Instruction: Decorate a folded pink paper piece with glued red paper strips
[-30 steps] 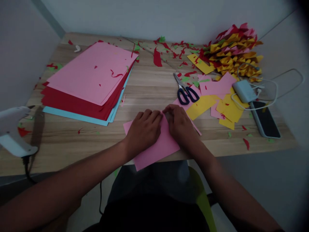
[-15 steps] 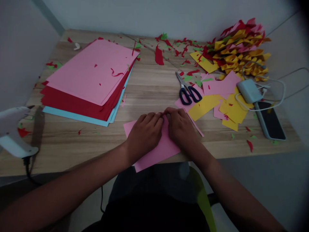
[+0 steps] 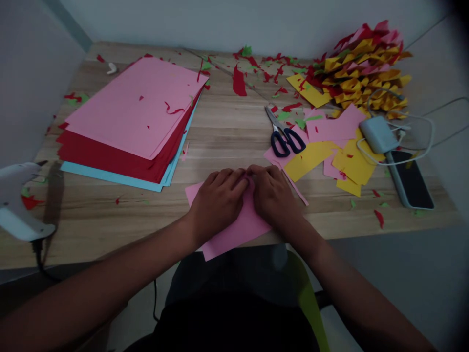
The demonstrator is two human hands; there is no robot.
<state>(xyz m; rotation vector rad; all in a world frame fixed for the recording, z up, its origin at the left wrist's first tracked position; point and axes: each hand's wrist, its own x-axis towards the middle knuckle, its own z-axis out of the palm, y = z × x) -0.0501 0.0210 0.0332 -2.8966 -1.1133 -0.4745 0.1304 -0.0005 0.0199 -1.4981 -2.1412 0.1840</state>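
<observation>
A pink sheet of paper [image 3: 234, 234] lies at the table's front edge beneath both hands. My left hand [image 3: 220, 205] has its fingers curled on the sheet's far part, pinching the paper. Close beside it on the right, my right hand [image 3: 274, 198] is closed on the same sheet, the fingertips of both hands nearly meeting. Between them the paper's far part looks raised and curled; the fingers hide its edge. Scissors with dark blue handles [image 3: 286, 139] rest just beyond my right hand, near a thin pink strip [image 3: 296, 187].
Pink, red and blue sheets [image 3: 135, 107] are stacked at the left, beyond a white glue gun [image 3: 22, 200]. At the right are yellow and pink pieces [image 3: 353, 161], a folded-paper bundle [image 3: 366, 73], a charger [image 3: 379, 134] and a phone [image 3: 412, 181]. Scraps litter the back.
The view has shifted slightly. Both hands stay on the pink sheet, and its far part between them now looks more curled.
</observation>
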